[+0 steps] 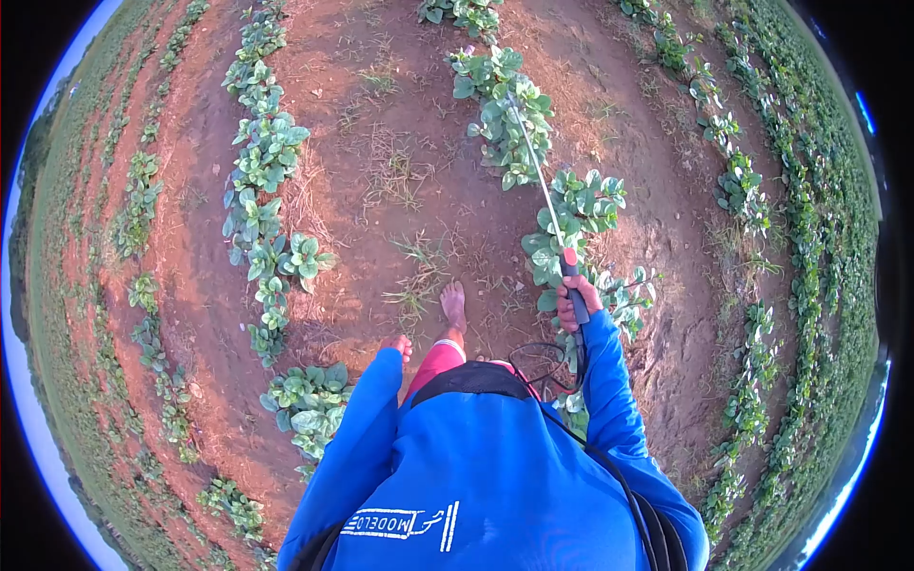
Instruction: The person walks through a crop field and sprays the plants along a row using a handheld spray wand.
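My right hand (578,303) is wrapped round the dark grip of a spray wand (542,176), which has a red-orange collar. Its long thin tube points forward and slightly left, with the tip above the leafy plants (514,119) of the row ahead. A thin black hose (571,388) hangs in loops below the grip, close to my waist. By my left thigh is my left hand (398,346), its fingers curled in and no object showing in them. My sleeve covers the wrist.
Leafy crop rows run ahead on both sides, one at my left (262,152) and others to the right (747,190). My bare foot (454,305) stands on reddish soil between rows, near dry weeds (414,271). Black straps (647,519) cross my blue top.
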The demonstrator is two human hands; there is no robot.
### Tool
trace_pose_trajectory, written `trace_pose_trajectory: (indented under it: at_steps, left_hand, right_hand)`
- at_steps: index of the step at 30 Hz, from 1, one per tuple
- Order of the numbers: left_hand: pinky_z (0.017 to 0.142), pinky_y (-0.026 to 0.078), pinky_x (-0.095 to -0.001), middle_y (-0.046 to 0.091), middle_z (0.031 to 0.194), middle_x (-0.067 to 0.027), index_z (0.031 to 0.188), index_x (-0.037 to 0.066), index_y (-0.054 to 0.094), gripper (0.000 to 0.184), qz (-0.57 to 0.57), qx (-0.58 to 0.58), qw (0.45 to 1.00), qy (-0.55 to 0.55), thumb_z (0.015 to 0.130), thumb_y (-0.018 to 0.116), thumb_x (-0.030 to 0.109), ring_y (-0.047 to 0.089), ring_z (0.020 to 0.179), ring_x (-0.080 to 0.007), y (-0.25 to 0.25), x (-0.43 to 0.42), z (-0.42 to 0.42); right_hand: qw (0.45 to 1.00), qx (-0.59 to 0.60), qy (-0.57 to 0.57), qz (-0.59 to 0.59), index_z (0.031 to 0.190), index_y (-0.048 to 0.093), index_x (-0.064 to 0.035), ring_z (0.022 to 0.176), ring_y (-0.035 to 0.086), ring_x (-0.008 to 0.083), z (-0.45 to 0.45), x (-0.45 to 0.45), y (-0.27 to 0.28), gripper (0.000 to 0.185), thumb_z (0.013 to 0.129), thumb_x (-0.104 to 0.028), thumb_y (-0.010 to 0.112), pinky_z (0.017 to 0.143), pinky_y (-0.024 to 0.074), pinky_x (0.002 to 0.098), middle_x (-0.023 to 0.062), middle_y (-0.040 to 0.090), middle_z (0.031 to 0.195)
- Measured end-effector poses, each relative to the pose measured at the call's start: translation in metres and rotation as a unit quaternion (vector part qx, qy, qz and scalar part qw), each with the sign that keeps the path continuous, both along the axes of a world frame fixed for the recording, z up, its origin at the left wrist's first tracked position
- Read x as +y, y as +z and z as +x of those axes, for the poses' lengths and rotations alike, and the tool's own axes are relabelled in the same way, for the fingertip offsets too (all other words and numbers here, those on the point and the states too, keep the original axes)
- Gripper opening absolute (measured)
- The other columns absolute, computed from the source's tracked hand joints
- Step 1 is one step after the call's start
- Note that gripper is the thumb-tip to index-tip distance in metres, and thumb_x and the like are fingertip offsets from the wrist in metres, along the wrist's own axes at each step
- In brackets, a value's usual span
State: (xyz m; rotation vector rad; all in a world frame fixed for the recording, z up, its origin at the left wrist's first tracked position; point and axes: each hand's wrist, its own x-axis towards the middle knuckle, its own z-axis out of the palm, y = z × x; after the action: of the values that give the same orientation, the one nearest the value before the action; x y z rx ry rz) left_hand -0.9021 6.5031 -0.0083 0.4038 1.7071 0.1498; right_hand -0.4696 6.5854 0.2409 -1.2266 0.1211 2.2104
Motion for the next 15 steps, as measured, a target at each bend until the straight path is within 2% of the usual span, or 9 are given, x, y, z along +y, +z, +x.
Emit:
trace_pose_trajectory:
  at_steps: [1, 6, 10, 11, 15]
  left_hand:
    - [0.041, 0.038, -0.0289, 0.055, 0.06, -0.0021, 0.074, 0.01, 0.055, 0.025, 0.003, -0.001, 1.0, 0.003, 0.08, 0.046, 0.033, 0.046, 0.044, -0.0121, -0.006, 0.011, -0.004]
    - [0.041, 0.038, -0.0297, 0.056, 0.065, -0.0028, 0.076, 0.011, 0.056, 0.022, 0.029, -0.003, 0.999, 0.018, 0.076, 0.048, 0.031, 0.047, 0.045, -0.0125, 0.001, 0.083, -0.024]
    - [0.042, 0.039, -0.0299, 0.056, 0.065, -0.0029, 0.079, 0.01, 0.056, 0.024, 0.024, 0.017, 1.0, 0.006, 0.075, 0.047, 0.033, 0.047, 0.045, -0.0126, 0.012, 0.136, -0.038]
    - [0.045, 0.042, -0.0293, 0.055, 0.067, -0.0012, 0.08, 0.011, 0.056, 0.026, 0.0, 0.007, 1.0, -0.009, 0.073, 0.05, 0.036, 0.048, 0.05, -0.0124, 0.006, 0.147, -0.045]
    - [0.046, 0.042, -0.0291, 0.056, 0.069, -0.0013, 0.081, 0.012, 0.056, 0.029, 0.023, -0.002, 1.0, 0.001, 0.078, 0.048, 0.04, 0.048, 0.05, -0.0119, 0.005, 0.179, -0.054]
  right_hand:
    - [0.998, 0.047, -0.037, 0.023, 0.069, 0.043, -0.0118, 0.033, 0.03, 0.0095, 0.002, 0.018, 0.001, 0.027, 0.075, -0.037, 0.051, 0.028, 0.0273, 0.0252, -0.0015, 0.036, 0.048]
    - [0.988, 0.076, -0.131, 0.035, 0.065, 0.044, -0.0101, 0.031, 0.031, 0.0091, 0.002, 0.112, 0.019, 0.031, 0.074, -0.039, 0.051, 0.028, 0.0285, 0.0244, -0.0027, 0.034, 0.046]
    - [0.99, 0.076, -0.099, 0.061, 0.068, 0.044, -0.0093, 0.032, 0.03, 0.0103, -0.008, 0.143, 0.026, 0.03, 0.075, -0.038, 0.05, 0.029, 0.0291, 0.0259, -0.0013, 0.034, 0.048]
    - [0.992, 0.075, -0.086, 0.062, 0.068, 0.044, -0.0091, 0.032, 0.03, 0.0106, -0.01, 0.146, 0.028, 0.03, 0.075, -0.038, 0.049, 0.029, 0.0293, 0.0262, -0.001, 0.034, 0.048]
    - [0.991, 0.123, -0.047, 0.033, 0.073, 0.046, -0.0085, 0.033, 0.031, 0.0108, -0.03, 0.16, 0.034, 0.03, 0.076, -0.038, 0.049, 0.03, 0.0296, 0.0271, -0.0006, 0.035, 0.051]
